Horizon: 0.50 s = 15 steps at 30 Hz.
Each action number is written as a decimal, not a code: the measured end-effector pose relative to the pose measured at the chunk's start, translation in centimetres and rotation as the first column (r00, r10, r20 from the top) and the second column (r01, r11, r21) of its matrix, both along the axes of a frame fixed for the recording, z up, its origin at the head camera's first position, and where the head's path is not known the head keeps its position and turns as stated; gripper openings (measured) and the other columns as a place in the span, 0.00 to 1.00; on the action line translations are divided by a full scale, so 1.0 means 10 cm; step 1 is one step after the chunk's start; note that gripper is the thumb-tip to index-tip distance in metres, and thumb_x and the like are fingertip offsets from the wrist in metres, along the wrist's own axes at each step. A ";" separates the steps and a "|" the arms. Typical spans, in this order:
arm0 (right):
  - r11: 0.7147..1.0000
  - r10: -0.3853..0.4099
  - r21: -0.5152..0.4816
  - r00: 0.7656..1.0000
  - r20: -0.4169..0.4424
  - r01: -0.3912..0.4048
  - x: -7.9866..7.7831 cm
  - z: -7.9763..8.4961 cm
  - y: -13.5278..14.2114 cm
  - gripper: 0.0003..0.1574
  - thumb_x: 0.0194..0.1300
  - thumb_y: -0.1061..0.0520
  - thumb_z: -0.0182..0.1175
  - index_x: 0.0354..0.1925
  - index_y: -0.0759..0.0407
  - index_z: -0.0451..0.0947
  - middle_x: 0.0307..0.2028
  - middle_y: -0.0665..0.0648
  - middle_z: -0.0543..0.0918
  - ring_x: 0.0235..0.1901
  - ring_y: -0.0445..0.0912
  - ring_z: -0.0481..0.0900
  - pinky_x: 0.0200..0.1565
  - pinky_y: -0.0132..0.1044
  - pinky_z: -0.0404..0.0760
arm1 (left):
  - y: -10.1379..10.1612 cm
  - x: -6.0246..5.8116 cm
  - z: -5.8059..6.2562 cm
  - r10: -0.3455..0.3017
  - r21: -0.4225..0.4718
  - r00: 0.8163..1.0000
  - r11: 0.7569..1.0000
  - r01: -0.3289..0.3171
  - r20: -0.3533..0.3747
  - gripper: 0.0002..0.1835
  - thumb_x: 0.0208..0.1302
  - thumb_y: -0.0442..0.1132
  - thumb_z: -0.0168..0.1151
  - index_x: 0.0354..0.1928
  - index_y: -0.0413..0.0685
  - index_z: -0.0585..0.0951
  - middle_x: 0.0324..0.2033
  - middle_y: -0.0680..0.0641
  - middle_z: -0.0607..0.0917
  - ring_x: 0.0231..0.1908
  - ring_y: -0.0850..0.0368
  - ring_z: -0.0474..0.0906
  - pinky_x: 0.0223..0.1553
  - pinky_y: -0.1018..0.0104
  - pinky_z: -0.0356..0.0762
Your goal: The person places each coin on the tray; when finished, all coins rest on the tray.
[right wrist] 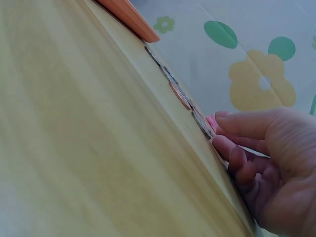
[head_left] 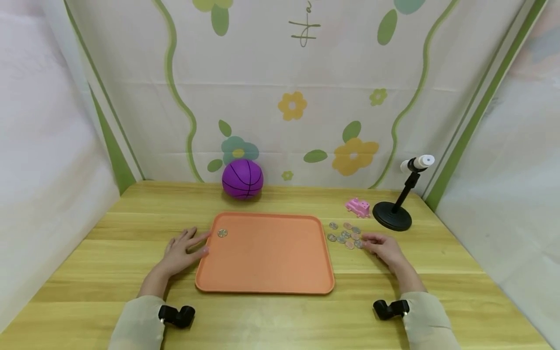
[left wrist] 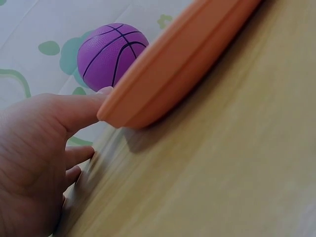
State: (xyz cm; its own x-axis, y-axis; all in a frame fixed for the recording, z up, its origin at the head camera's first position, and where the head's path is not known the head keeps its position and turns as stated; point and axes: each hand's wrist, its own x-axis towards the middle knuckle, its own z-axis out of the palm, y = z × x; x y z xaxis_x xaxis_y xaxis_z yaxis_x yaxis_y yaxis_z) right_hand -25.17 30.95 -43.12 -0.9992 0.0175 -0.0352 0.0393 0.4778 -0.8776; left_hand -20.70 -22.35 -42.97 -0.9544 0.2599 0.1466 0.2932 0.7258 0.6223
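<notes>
Head view shows a flower-printed cloth (head_left: 245,63) rising beyond both hands and, before it, the wooden table (head_left: 262,321), over which the left hand (head_left: 179,255) and right hand (head_left: 384,248) reach. The orange tray (head_left: 262,257) lies between them. The left hand's fingers are spread, gripping nothing; its nearest fingertips touch the tray's rim from outside, seemingly to steady it.

Ahead of the right hand is a small stand (head_left: 392,216) on a round black base. The purple ball (head_left: 242,179) sits ahead and to the right of the left hand, past the tray. A pink toy (head_left: 358,207) rests ahead and slightly left of the right hand.

Smallest are the coins (head_left: 346,234), clustered just left of the right fingertips, between them and the tray. One lone coin (head_left: 222,233) lies on the tray, just right of the left fingertips. The right hand is loosely bent, thumb and forefinger apart in the right wrist view, with no coin visible between them; a fingertip appears to meet the nearest coin's edge.

The step in hand looks like taking a coin; the next move calls for a fine pinch on its thin rim, leaving its neighbours undisturbed.
</notes>
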 end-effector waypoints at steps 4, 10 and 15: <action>0.998 0.009 0.059 0.999 -0.042 -0.007 0.00 0.00 -0.04 0.23 0.53 0.57 0.61 0.46 0.69 0.74 0.31 0.55 0.77 0.26 0.42 0.69 0.24 0.31 0.69 | 0.00 0.00 0.00 0.002 0.000 1.000 1.000 -0.002 0.000 0.28 0.58 0.50 0.53 0.59 0.47 0.66 0.61 0.31 0.51 0.60 0.34 0.37 0.52 0.38 0.29; 0.994 0.011 0.109 0.998 -0.066 -0.004 0.00 -0.02 -0.09 0.20 0.51 0.58 0.63 0.41 0.69 0.75 0.26 0.55 0.75 0.25 0.43 0.68 0.23 0.30 0.68 | 0.00 -0.01 -0.02 0.000 -0.006 1.000 1.000 0.000 -0.005 0.28 0.58 0.50 0.53 0.59 0.48 0.66 0.61 0.31 0.51 0.60 0.34 0.38 0.52 0.37 0.30; 0.984 0.010 0.181 0.997 -0.079 0.004 -0.01 -0.03 -0.11 0.16 0.51 0.58 0.63 0.37 0.67 0.75 0.25 0.55 0.74 0.25 0.44 0.68 0.26 0.32 0.68 | -0.01 -0.01 -0.03 -0.001 -0.006 1.000 1.000 0.001 -0.008 0.28 0.58 0.50 0.53 0.59 0.47 0.66 0.61 0.31 0.51 0.60 0.34 0.38 0.52 0.38 0.30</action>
